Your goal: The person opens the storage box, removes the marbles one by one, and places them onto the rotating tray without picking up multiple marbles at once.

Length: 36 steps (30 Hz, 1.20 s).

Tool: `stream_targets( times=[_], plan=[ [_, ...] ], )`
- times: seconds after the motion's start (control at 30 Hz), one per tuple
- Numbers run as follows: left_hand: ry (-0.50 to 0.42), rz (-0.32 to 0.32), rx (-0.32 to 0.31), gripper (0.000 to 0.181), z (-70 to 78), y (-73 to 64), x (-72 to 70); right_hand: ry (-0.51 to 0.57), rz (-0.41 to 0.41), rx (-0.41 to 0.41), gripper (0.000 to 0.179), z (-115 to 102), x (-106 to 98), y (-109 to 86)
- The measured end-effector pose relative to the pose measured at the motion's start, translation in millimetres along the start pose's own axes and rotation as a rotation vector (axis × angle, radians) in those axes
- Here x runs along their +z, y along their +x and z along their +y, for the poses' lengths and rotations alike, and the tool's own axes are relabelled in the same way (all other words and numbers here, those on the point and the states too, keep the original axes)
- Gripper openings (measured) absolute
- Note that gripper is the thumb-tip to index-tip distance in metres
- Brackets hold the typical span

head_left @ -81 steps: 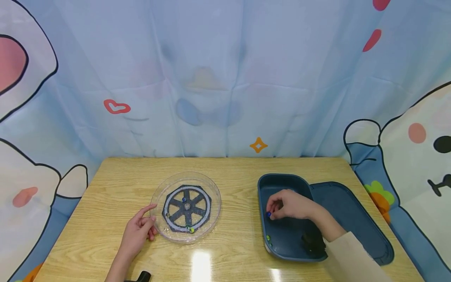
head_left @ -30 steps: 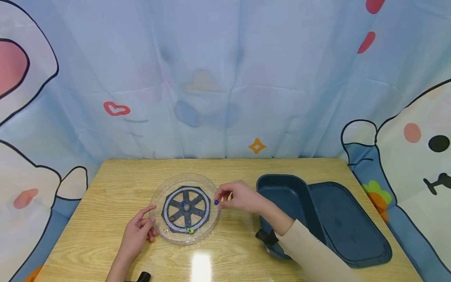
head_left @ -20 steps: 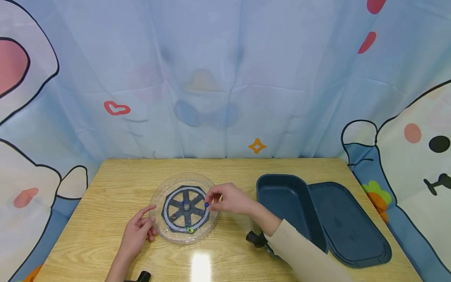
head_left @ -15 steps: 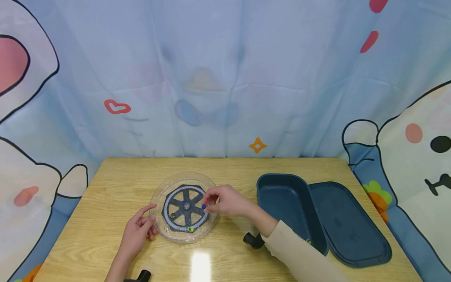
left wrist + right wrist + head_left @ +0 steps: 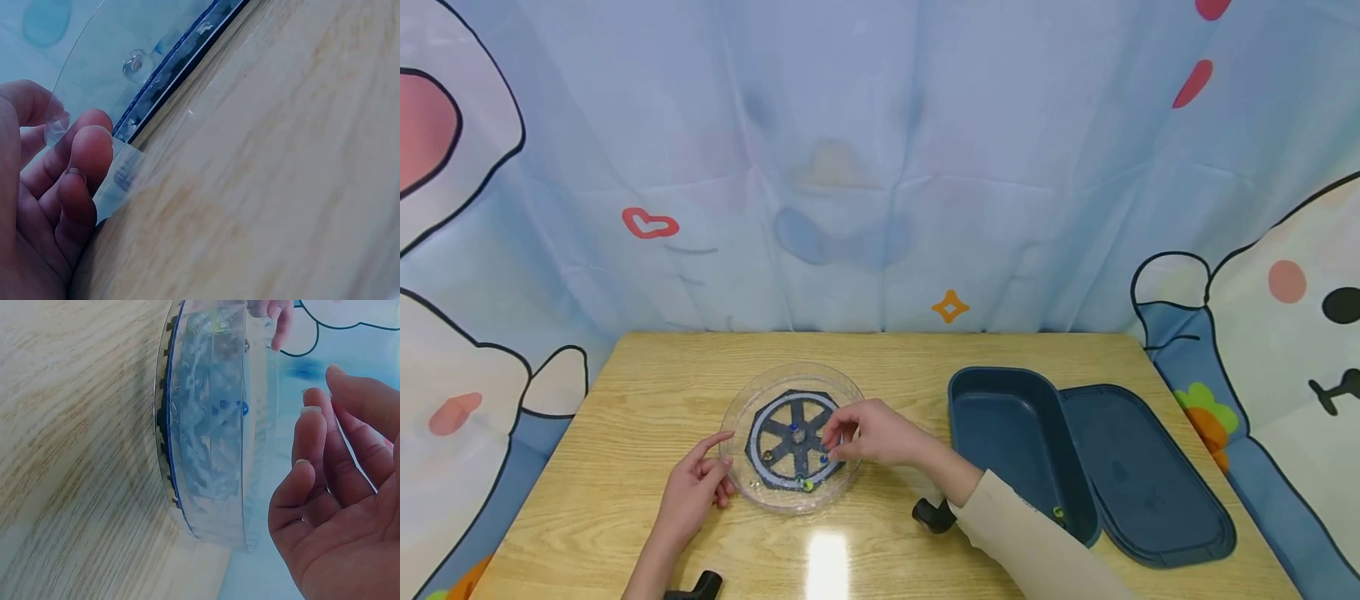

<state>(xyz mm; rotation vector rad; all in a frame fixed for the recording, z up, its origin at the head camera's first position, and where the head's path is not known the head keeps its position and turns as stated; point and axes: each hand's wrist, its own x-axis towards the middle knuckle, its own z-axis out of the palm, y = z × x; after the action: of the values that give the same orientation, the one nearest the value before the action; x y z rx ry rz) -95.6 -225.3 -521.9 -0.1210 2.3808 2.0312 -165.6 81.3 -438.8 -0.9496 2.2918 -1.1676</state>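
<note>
Inside the clear dish (image 5: 778,502), over on its right half, there's the blue marble (image 5: 823,459), right under the fingertips of the right hand (image 5: 880,435)! It's round, no long axis to line up, so everything turns on that tiny gap: marble low and just beside the thumb, fingers above it, hand leaning in over the dish's right rim. Touching or apart? Can't call it from here. Look at that hand's grip, though: from the right wrist the digits stand parted and gently bent, and nothing shows pinched between them.

Across at the dish's left rim, the left hand (image 5: 691,493) has index finger and thumb bent to the edge, clamped on the dish itself, clearly the farther hand from that marble.

And what a layout within the dish! A dark spoked wheel (image 5: 800,465) lies flat in the middle. Near its hub sits a second blue marble (image 5: 793,427); toward the dish's left, a brownish marble (image 5: 767,456); down by the dish's near side, a yellow-green marble (image 5: 807,485) on the wheel's ring.

Well to the right of the dish, on the same wooden counter (image 5: 910,371), a deep blue tray (image 5: 1000,433) keeps one stray green marble (image 5: 1058,512) at its near end, and beyond the tray, farthest from the dish, lies a matching flat lid (image 5: 1150,475).
</note>
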Motion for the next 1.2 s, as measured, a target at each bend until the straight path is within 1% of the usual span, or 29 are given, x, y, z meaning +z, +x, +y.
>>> stream_targets(
  times=[0.23, 0.4, 0.67, 0.8, 0.9, 1.07, 1.2],
  plan=[
    [-0.007, -0.006, 0.009, 0.039, -0.1, 0.0, 0.1, -0.018, 0.019, 0.012, 0.013, -1, -6, -2.4],
    [-0.002, -0.012, 0.024, 0.04, -0.7, 0.4, 0.2, -0.025, 0.06, 0.008, 0.012, -3, -18, -8.3],
    [0.008, 0.012, 0.019, 0.036, 0.3, -0.6, 1.2, 0.007, 0.108, 0.033, 0.013, -3, -39, -25.2],
    [0.01, 0.014, 0.023, 0.037, -1.6, -1.1, 1.0, -0.024, 0.142, 0.056, 0.014, -1, -51, -37.4],
    [0.01, 0.009, 0.019, 0.039, -3.3, -1.2, 0.7, -0.039, 0.169, 0.067, 0.015, 4, -60, -50.4],
    [0.009, 0.008, 0.006, 0.037, -2.7, -0.2, 0.6, -0.033, 0.203, 0.105, 0.018, 21, -77, -79.9],
    [0.024, 0.009, 0.017, 0.037, -2.2, 0.5, 0.2, -0.007, 0.196, 0.149, 0.016, 38, -87, -101.1]
  ],
)
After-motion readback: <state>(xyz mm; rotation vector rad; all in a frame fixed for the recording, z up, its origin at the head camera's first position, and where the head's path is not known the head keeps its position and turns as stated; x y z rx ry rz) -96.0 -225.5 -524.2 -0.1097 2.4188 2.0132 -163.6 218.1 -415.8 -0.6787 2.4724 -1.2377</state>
